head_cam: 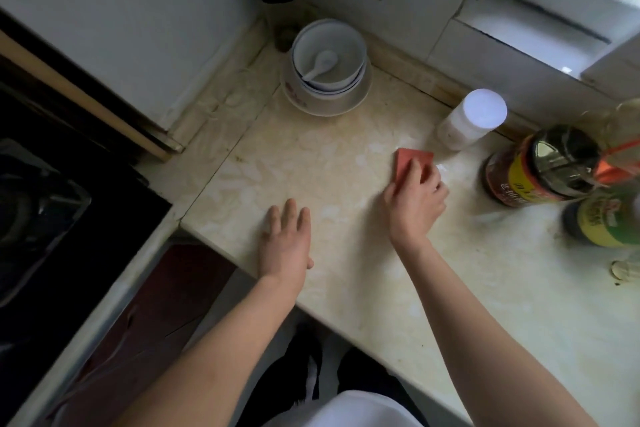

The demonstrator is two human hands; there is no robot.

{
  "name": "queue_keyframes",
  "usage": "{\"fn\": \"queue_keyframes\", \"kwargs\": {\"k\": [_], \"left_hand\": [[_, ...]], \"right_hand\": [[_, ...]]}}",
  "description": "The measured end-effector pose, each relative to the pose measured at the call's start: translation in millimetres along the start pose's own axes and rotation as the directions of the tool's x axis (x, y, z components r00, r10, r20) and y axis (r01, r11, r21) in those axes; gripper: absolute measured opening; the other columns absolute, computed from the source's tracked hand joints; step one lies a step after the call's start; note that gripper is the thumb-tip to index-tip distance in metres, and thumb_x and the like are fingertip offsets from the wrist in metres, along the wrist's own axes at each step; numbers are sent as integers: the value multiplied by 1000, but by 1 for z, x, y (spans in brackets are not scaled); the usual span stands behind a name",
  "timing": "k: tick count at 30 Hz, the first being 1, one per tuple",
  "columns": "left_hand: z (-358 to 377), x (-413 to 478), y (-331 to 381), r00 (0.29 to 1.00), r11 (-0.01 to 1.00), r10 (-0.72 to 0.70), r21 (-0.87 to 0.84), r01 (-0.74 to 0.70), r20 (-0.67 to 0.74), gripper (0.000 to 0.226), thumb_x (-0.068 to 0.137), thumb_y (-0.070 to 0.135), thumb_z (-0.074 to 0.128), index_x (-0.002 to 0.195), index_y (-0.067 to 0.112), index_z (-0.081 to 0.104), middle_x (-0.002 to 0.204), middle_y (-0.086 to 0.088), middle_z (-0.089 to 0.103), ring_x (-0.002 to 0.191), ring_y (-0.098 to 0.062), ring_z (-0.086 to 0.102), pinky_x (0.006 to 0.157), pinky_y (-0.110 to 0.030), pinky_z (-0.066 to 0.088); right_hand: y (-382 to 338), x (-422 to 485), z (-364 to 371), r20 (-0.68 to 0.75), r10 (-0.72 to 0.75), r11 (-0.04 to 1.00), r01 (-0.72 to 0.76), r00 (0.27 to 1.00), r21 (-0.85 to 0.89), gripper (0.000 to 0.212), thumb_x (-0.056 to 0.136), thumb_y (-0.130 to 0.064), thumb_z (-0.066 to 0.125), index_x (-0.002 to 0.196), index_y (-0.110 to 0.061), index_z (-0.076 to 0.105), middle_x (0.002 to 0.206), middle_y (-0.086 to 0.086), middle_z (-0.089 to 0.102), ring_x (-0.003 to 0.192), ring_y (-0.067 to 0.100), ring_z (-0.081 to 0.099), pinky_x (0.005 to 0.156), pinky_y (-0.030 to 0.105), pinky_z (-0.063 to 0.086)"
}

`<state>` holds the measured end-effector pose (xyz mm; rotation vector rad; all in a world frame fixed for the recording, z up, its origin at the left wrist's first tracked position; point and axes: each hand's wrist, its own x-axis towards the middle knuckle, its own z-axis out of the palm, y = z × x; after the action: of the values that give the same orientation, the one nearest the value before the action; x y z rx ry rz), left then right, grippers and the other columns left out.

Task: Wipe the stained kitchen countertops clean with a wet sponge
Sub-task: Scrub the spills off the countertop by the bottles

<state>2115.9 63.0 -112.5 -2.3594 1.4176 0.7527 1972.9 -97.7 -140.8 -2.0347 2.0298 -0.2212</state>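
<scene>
Nothing can be read with certainty. The dark bottle (540, 166) at the right of the surface (311, 163) carries a yellow and red label (516, 184) printed with Chinese characters, seen upside down and too blurred to make out. The bottle (602, 224) beside it has a yellow and green label with red print, also illegible.

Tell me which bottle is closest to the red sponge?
The white bottle with the round white lid, just beyond the sponge. The dark red-labelled bottle and green-labelled bottle stand farther right.
</scene>
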Motion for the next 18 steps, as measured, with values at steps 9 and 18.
{"fn": "queue_keyframes", "kwargs": {"k": [9,18], "left_hand": [[5,5,-3,1000,1000,9,30,-8,-11,104,86,37,72,157,20,-1,165,-7,-8,150,-40,-3,119,-49,24],[-8,-12,-48,992,873,-20,-486,-42,-123,68,98,7,53,157,13,18,164,-4,15,150,-19,16,120,-28,15]], "right_hand": [[-38,-51,13,232,-532,839,544,815,12,71,84,-19,56,151,-27,36,157,6,33,133,39,32,105,50,35],[3,-43,-1,113,-155,981,166,982,-96,48,91,-17,54,138,-23,43,148,10,42,117,44,45,88,49,46]]}}
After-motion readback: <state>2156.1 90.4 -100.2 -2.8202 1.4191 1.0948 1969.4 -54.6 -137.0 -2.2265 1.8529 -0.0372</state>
